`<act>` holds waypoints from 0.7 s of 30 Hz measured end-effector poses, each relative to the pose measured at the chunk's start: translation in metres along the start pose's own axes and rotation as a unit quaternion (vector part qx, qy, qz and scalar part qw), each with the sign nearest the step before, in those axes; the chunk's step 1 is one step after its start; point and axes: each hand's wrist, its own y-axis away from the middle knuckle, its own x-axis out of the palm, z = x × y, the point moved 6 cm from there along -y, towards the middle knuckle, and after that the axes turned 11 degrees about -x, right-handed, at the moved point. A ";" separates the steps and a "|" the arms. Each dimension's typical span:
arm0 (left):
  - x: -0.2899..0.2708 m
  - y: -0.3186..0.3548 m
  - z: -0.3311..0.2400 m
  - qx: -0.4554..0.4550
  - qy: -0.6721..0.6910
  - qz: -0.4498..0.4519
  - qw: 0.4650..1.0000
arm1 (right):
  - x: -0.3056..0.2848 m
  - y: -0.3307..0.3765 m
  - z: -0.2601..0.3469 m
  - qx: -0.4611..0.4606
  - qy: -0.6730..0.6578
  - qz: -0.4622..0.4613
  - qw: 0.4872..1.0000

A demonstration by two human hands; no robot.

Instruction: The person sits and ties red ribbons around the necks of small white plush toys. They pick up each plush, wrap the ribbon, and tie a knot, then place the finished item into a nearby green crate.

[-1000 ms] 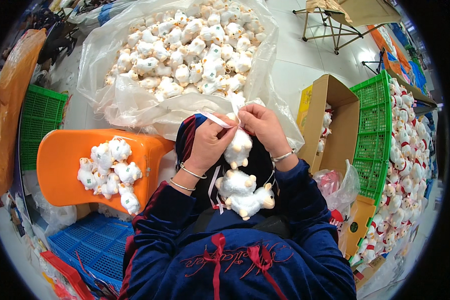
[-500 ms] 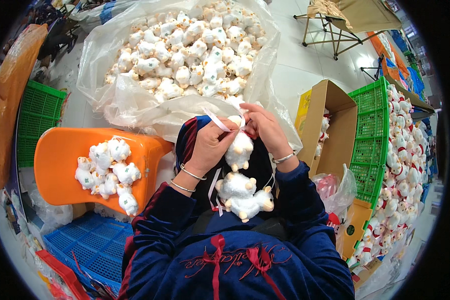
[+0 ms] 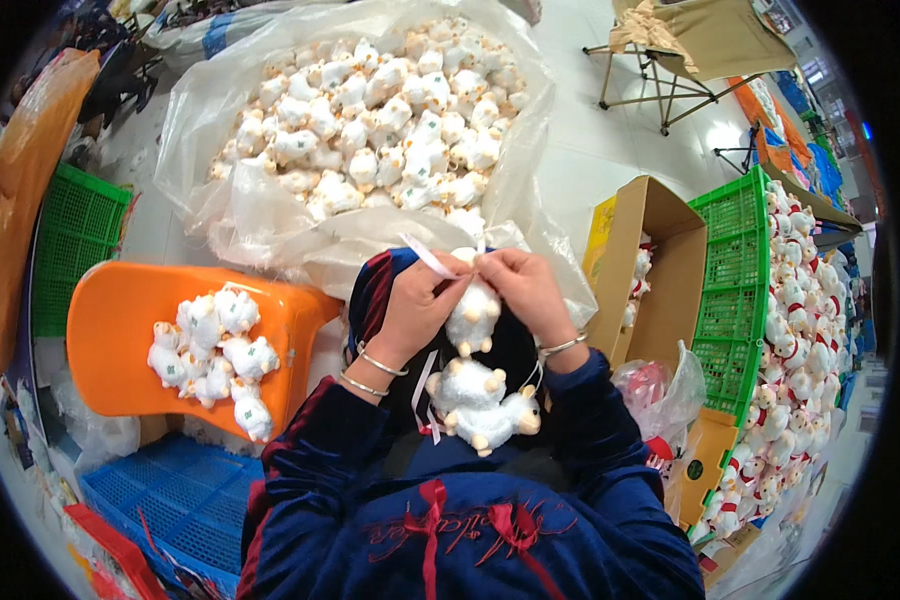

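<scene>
A small white plush toy (image 3: 473,318) with cream feet hangs above my lap, its head end pointing away from me. My left hand (image 3: 418,310) pinches a pale pink ribbon (image 3: 427,257) at the toy's neck. Thumb and fingers of my right hand (image 3: 526,293) close on the same ribbon, close beside the left fingertips. The fingers partly hide the toy's head and the ribbon's crossing. Two more plush toys, one (image 3: 467,384) behind the other (image 3: 498,421), lie on my lap. Beside them hangs another strip of pale ribbon (image 3: 423,390).
A large clear plastic bag (image 3: 195,150) full of white plush toys spreads ahead. Several toys rest on an orange stool (image 3: 110,340) at left, above a blue crate (image 3: 170,500). On the right stand a cardboard box (image 3: 670,260) and a green crate (image 3: 732,290) beside many red-collared toys.
My right hand has turned and drawn in, its fingers now closed by the left fingertips at the neck. Both hands have shifted slightly toward me, and the ribbon's loose end stays up at left.
</scene>
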 end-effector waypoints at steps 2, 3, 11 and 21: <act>0.000 0.000 0.001 0.029 -0.029 -0.004 0.999 | 0.007 -0.003 -0.005 -0.019 -0.092 0.000 0.996; 0.000 0.000 0.002 0.014 -0.024 0.000 1.000 | 0.008 -0.003 -0.001 -0.016 -0.112 -0.003 0.994; -0.002 -0.003 0.023 -0.040 -0.007 -0.037 0.998 | 0.007 0.012 0.039 -0.268 0.079 0.150 0.948; 0.004 0.002 0.026 -0.074 0.082 -0.034 0.993 | 0.010 -0.008 0.021 -0.137 0.178 0.147 0.963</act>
